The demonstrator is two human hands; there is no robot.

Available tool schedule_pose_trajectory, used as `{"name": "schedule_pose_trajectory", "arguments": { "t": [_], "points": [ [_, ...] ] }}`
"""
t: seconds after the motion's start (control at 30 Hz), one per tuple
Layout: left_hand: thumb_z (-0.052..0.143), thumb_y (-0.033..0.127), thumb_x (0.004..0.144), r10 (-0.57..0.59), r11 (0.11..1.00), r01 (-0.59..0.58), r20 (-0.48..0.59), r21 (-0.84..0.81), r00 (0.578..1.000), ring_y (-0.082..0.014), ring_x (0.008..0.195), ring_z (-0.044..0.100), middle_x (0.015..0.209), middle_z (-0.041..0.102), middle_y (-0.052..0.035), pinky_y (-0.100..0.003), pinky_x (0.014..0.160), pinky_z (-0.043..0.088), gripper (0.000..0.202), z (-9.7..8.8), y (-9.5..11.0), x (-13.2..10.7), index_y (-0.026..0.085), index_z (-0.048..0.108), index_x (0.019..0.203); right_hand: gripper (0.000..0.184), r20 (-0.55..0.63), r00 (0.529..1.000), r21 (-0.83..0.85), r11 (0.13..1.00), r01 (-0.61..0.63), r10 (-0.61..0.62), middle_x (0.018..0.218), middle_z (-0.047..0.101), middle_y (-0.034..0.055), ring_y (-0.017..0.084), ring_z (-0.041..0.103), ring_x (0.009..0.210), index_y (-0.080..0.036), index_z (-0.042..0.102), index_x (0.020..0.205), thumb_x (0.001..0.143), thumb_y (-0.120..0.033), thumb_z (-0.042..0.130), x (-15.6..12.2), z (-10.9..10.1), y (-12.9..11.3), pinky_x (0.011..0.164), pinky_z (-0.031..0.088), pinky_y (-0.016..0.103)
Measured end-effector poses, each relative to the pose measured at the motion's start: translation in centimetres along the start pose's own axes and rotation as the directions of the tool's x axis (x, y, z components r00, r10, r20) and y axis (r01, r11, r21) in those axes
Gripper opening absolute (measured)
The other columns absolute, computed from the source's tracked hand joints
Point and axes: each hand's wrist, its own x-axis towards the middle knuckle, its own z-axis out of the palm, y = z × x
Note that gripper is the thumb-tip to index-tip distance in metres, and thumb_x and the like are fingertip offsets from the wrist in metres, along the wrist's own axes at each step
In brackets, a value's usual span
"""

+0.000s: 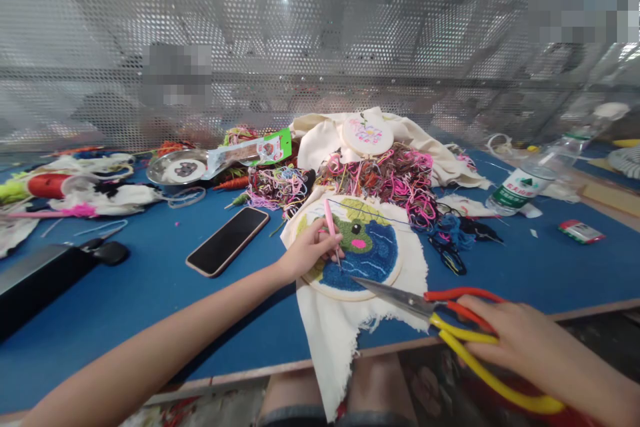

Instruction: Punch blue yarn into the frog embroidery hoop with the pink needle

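Observation:
My left hand (315,245) is closed round a pink punch needle (330,217), its metal tip pointing down at the blue part of the embroidery. A dark thread runs from the tool's top to the right. The embroidery hoop (350,295) grips cream cloth (327,340) with a green frog on blue and yellow-green loops. My right hand (505,327) grips large scissors (415,303) by one red and one yellow handle. Their blades look nearly together, with the tips over the hoop's lower edge, close to the needle.
Tangled yarn (390,180) is heaped behind the hoop, by a second hoop (369,133) with pink flowers. A phone (227,240) lies left. Farther left are a metal bowl (160,170) and red thread spool (47,185). A tilted water bottle (530,180) is at right.

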Motion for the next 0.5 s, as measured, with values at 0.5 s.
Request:
{"name": "schedule_pose_trajectory", "arguments": {
  "t": [0.5],
  "points": [
    [0.064, 0.040, 0.075, -0.078, 0.985, 0.074, -0.023, -0.158, 0.997, -0.0136, 0.060, 0.064, 0.071, 0.071, -0.0049, -0.022, 0.055, 0.045, 0.041, -1.2, 0.2, 0.3, 0.015, 0.046, 0.102, 0.018, -0.069, 0.934, 0.281, 0.905, -0.318, 0.350, 0.077, 0.073, 0.0103, 0.025, 0.069, 0.063, -0.023, 0.072, 0.081, 0.080, -0.025, 0.054, -3.4, -2.1, 7.2, 0.053, 0.050, 0.027]
  ]
}}
